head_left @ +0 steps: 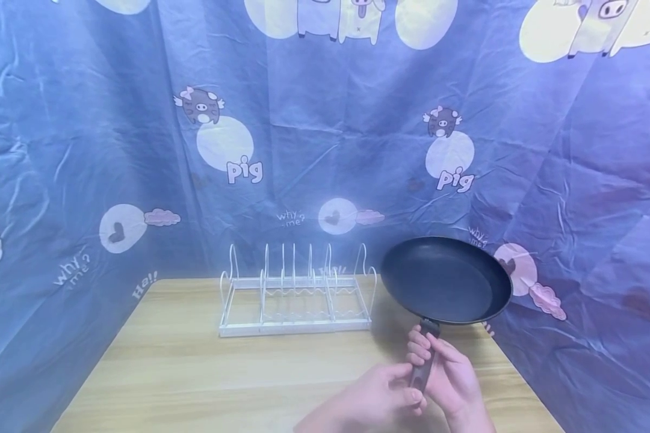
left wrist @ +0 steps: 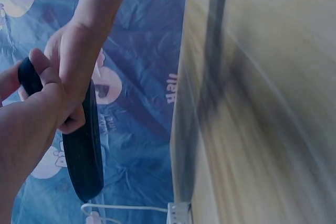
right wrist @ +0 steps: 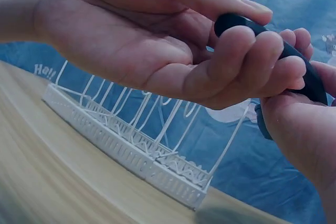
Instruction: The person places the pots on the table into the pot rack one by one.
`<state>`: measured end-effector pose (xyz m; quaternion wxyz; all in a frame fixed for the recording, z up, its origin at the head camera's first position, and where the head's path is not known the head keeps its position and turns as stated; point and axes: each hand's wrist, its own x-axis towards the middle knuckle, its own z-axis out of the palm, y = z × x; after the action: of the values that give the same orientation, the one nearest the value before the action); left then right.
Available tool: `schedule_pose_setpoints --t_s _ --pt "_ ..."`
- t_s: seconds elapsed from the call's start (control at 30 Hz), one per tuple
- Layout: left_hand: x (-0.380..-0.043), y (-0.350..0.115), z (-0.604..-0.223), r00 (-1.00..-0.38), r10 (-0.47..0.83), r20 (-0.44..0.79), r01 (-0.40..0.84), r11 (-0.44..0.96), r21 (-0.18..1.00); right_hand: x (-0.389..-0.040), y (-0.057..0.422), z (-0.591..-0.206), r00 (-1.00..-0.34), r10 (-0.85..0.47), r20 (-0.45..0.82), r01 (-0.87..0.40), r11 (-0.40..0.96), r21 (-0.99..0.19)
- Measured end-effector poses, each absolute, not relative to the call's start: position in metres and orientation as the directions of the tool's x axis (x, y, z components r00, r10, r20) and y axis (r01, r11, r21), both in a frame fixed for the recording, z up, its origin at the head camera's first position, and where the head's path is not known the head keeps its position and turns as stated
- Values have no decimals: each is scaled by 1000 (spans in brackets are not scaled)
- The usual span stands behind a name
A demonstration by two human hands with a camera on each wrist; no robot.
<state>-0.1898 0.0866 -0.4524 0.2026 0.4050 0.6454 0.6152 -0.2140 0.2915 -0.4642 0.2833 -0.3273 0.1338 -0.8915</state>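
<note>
Observed a black frying pan (head_left: pixel 439 279), round and shallow, with a smooth, dark interior, a thin rim and a dark handle (head_left: pixel 427 363). Found held above the wood-grain tabletop (head_left: pixel 195 373), right of the white wire rack (head_left: pixel 295 329), tilted to show the interior in the head view. Noted gripped round the handle near the pan body by the right hand (head_left: pixel 455 379); pinched at the handle's free end by the left hand (head_left: pixel 376 391). Recorded behind: blue pig-print fabric (head_left: pixel 325 156).

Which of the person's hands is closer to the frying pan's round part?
Right. The right hand grips the handle near the round part; the left hand holds the handle's other end, farther away.
</note>
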Motion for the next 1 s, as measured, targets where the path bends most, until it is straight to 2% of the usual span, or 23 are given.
schedule_pose_setpoints --t_s 0.23,0.37,0.73,1.0 --pt "-193 82 -452 -641 737 211 373 59 926 -213 286 -455 -641 -599 480 348 -784 -514" --pt "-192 80 -450 -685 710 164 380 157 912 -214 283 -453 -665 -594 452 296 -766 -570" --pt "-187 80 -444 -806 586 84 326 321 889 -216 272 -437 -728 -562 393 161 -697 -699" --pt "-179 78 -448 -894 443 70 249 358 900 -212 257 -428 -844 -465 267 5 -504 -864"
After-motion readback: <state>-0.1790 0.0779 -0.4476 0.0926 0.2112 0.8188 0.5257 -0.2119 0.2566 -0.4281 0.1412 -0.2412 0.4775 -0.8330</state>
